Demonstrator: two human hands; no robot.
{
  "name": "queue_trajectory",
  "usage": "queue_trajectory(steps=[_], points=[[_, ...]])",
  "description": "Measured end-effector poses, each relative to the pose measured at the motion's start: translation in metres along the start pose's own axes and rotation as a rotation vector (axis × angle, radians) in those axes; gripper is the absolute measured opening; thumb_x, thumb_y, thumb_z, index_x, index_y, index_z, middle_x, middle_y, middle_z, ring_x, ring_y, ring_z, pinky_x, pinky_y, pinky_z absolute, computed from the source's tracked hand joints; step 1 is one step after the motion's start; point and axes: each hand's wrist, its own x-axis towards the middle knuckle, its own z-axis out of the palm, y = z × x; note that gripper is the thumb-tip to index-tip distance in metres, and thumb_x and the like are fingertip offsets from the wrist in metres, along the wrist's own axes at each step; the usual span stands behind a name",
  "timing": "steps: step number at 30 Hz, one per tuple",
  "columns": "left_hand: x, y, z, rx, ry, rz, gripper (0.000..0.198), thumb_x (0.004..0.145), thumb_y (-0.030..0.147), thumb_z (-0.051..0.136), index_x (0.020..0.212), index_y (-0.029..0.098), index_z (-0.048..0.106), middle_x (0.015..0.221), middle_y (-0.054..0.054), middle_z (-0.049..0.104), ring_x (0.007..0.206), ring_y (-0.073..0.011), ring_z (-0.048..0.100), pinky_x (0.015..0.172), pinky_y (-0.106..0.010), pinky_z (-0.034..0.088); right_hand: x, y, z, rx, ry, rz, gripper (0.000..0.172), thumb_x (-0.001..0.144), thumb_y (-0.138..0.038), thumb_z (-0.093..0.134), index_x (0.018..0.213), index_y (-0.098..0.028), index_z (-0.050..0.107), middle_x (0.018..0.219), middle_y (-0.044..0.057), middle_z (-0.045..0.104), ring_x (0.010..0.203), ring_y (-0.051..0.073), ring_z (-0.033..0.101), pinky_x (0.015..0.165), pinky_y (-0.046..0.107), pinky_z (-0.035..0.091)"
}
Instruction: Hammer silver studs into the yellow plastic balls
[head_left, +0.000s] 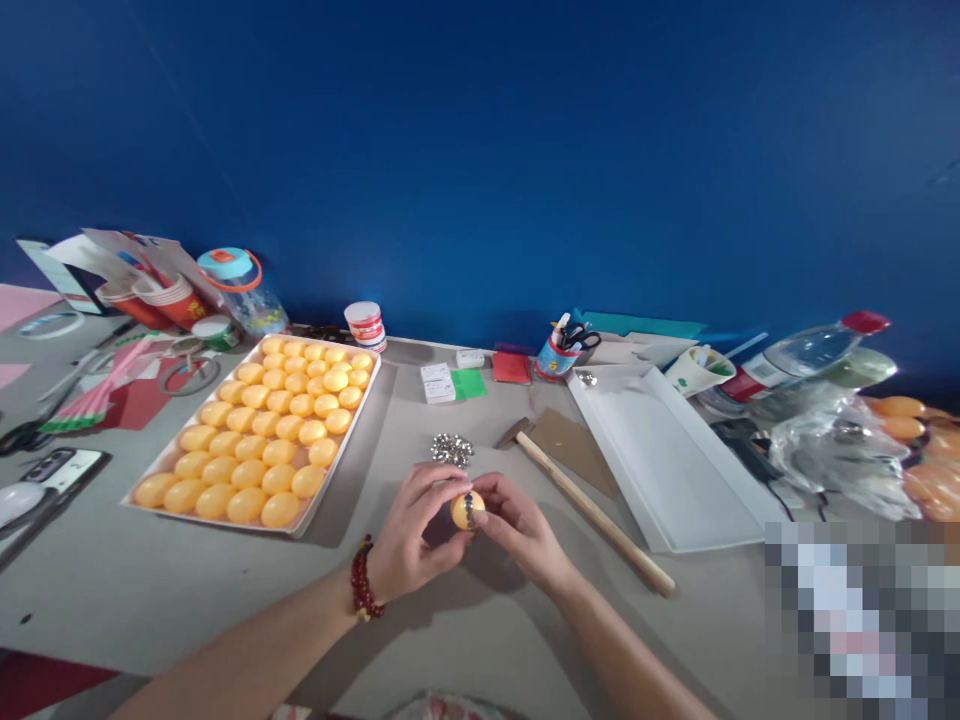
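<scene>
An orange ping-pong ball with a dark, shiny band round its middle sits between my two hands above the table. My left hand, with a dark red bead bracelet at the wrist, is closed on the ball's left side, fingers on top and thumb below. From the right, my right hand pinches the same ball near the band. A little pile of shiny silver pieces lies just beyond my hands; they are too small to name. To the left, a shallow box holds rows of similar orange balls.
Right of my hands lies a wooden-handled hammer, partly over a brown sheet. A white tray stands further right, near a plastic bottle. Small white boxes and a pen cup stand by the blue wall.
</scene>
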Motion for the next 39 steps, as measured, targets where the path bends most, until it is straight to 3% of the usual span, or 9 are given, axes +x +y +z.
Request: queue_trajectory(steps=[10, 24, 32, 39], points=[[-0.0018, -0.0029, 0.0003, -0.081, -0.023, 0.007, 0.046, 0.083, 0.025, 0.064, 0.127, 0.023, 0.051, 0.126, -0.012, 0.052, 0.119, -0.0284, 0.048, 0.103, -0.048, 0.040, -0.0011, 0.0021, 0.0000, 0.182, -0.079, 0.075, 0.031, 0.088, -0.042, 0.062, 0.106, -0.018, 0.057, 0.090, 0.003, 0.061, 0.082, 0.015, 0.056, 0.074, 0.026, 0.045], [0.0012, -0.0032, -0.0004, -0.037, -0.001, 0.130, 0.044, 0.081, 0.021, 0.061, 0.124, 0.020, 0.051, 0.118, -0.012, 0.062, 0.113, -0.0263, 0.056, 0.108, -0.053, 0.035, -0.0013, 0.0016, 0.0024, 0.180, -0.066, 0.075, 0.035, 0.081, -0.042, 0.071, 0.103, -0.018, 0.059, 0.091, 0.003, 0.063, 0.083, 0.015, 0.057, 0.074, 0.025, 0.045], [0.0001, -0.0043, 0.0013, -0.026, -0.041, 0.076, 0.046, 0.085, 0.027, 0.060, 0.129, 0.020, 0.048, 0.127, -0.013, 0.057, 0.120, -0.0277, 0.051, 0.111, -0.054, 0.031, -0.0026, -0.0038, 0.0036, 0.083, 0.004, 0.038, 0.035, 0.078, -0.040, 0.074, 0.104, -0.020, 0.059, 0.093, 0.003, 0.062, 0.086, 0.016, 0.057, 0.074, 0.026, 0.046], [0.0003, -0.0054, -0.0013, 0.007, 0.004, 0.152, 0.042, 0.084, 0.030, 0.065, 0.124, 0.021, 0.054, 0.120, -0.011, 0.064, 0.116, -0.0272, 0.052, 0.110, -0.054, 0.030, -0.0018, -0.0004, 0.0028, 0.094, -0.053, 0.035, 0.040, 0.081, -0.043, 0.070, 0.110, -0.019, 0.059, 0.097, 0.005, 0.063, 0.089, 0.017, 0.058, 0.074, 0.026, 0.046]])
